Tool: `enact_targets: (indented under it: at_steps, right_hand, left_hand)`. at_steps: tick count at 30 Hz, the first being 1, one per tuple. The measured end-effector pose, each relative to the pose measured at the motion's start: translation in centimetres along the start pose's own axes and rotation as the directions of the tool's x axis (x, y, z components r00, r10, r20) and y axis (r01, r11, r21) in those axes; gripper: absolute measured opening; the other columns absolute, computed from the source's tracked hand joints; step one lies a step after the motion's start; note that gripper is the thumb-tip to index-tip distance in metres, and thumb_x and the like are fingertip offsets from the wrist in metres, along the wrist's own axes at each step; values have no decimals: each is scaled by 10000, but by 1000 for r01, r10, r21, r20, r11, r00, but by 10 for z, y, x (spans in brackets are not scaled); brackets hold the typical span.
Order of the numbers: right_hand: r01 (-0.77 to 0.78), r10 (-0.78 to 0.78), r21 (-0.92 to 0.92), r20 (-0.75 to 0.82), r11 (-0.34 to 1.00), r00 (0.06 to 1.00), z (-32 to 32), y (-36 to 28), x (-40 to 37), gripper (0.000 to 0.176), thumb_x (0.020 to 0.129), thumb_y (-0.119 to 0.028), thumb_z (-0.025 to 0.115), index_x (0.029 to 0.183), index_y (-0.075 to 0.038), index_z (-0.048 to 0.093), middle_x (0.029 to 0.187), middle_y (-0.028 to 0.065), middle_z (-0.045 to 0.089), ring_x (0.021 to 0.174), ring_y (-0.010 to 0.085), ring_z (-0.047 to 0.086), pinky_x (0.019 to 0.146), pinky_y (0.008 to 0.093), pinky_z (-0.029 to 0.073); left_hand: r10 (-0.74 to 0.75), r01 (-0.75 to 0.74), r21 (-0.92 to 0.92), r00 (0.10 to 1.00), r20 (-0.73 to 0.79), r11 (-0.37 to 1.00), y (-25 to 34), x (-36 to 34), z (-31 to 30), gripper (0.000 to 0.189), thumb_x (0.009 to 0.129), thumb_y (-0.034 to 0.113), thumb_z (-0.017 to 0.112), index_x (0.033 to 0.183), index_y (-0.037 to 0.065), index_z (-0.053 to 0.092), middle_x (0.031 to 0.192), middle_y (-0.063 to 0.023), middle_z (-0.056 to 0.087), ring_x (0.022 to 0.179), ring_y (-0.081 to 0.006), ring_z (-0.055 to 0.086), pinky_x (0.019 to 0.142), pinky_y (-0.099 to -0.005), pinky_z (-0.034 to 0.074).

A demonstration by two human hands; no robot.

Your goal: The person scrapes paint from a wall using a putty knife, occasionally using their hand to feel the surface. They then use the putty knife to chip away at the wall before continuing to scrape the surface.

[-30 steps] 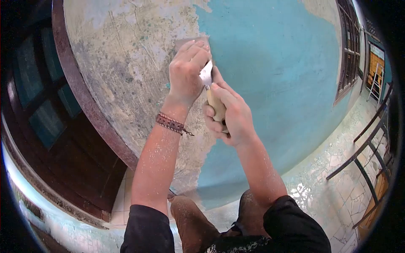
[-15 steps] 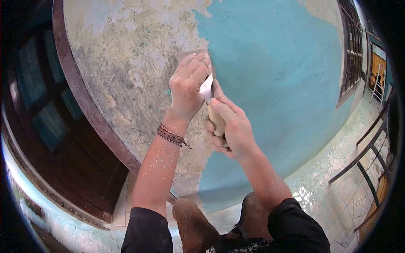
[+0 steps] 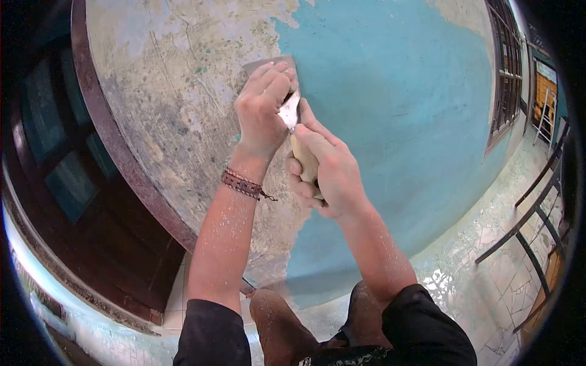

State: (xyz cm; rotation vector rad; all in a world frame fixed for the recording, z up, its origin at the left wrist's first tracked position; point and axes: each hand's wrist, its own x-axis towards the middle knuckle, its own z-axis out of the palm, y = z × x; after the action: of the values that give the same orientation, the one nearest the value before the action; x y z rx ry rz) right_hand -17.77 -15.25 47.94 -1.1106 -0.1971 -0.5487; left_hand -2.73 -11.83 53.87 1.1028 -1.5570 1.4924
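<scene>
A paint scraper with a broad metal blade and a light handle lies against the wall where bare plaster meets blue paint. My right hand is closed around its handle, one finger stretched up along the blade's edge. My left hand presses on the blade with bent fingers, and the blade's top edge shows above them. Left of the blade, the bare plaster is stained and scratched. White flakes dot both forearms. A braided bracelet circles my left wrist.
At left stands a dark wooden door with glass panes inside a brownish frame. A barred window is at the far right. Dark metal rails rise over the tiled floor, which is strewn with flakes. Farther off leans a ladder.
Both hands and the paint scraper have moved up and slightly left along the paint edge. More of the blade shows above my left fingers.
</scene>
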Motion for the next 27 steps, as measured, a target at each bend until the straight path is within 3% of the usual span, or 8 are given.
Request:
enact_targets:
  at_steps: [5, 8, 11, 14, 17, 19, 24, 27]
  right_hand:
    - [-24, 24, 29, 9, 999, 1000, -1, 2, -1, 545, 1006, -284, 403, 1533, -270, 265, 673, 9, 457, 407, 74, 352, 330, 219, 263]
    - [63, -63, -6, 12, 998, 998, 5, -11, 7, 539, 1007, -278, 401, 1530, -277, 273, 672, 6, 453, 412, 76, 350, 332, 218, 263]
    - [-25, 23, 89, 19, 996, 1000, 0, -5, 1, 540, 1005, -280, 405, 1530, -281, 274, 669, 9, 453, 409, 81, 349, 333, 218, 266]
    - [-32, 32, 39, -1, 999, 999, -7, 11, -10, 539, 1004, -288, 409, 1528, -278, 280, 680, 12, 457, 413, 84, 355, 335, 217, 268]
    - [-25, 23, -38, -42, 999, 999, 0, -10, 1, 539, 1004, -286, 409, 1528, -277, 281, 681, 14, 456, 413, 83, 348, 339, 217, 267]
    - [25, -25, -7, 4, 1000, 1000, 2, -22, 6, 537, 1005, -281, 409, 1527, -270, 285, 682, 13, 454, 417, 83, 353, 338, 223, 265]
    - [-18, 16, 34, 44, 999, 999, -10, 1, -3, 548, 1006, -287, 406, 1534, -270, 260, 700, 13, 458, 425, 83, 359, 336, 222, 261]
    - [-6, 4, 53, 43, 999, 999, -7, -15, 14, 553, 996, -287, 426, 1528, -266, 278, 692, 17, 482, 421, 87, 389, 336, 233, 274]
  left_hand:
    - [44, -44, 23, 999, 11, 999, -3, -5, -1, 140, 690, -1, 713, 794, 4, 620, 960, -131, 715, 1035, -304, 675, 902, -389, 534]
    - [16, -16, -18, 1000, -23, 1000, -8, 18, 3, 132, 698, 2, 712, 790, 1, 618, 961, -132, 715, 1033, -309, 675, 912, -390, 529]
    - [8, -9, 16, 1000, 13, 1000, 0, 3, -1, 122, 701, 2, 714, 784, 11, 626, 965, -137, 714, 1034, -309, 674, 911, -398, 531]
    - [33, -34, 21, 998, 51, 999, 3, -17, -1, 122, 701, 5, 717, 795, 21, 642, 969, -125, 713, 1037, -304, 672, 906, -394, 533]
    - [18, -18, 16, 1000, 19, 1000, -5, 8, 4, 152, 704, 14, 723, 837, 15, 649, 986, -130, 711, 1054, -308, 667, 902, -379, 535]
    - [18, -18, 12, 1000, 21, 1000, -7, 19, 7, 156, 704, 15, 721, 841, 13, 648, 986, -131, 711, 1054, -307, 667, 904, -381, 534]
    - [83, -87, 38, 992, 96, 996, 0, -7, -1, 163, 697, 33, 728, 830, 18, 636, 991, -136, 714, 1049, -313, 667, 918, -393, 531]
    - [77, -78, 35, 996, 47, 996, -11, 18, 8, 155, 694, 35, 730, 802, 10, 622, 978, -135, 714, 1045, -309, 669, 916, -405, 532]
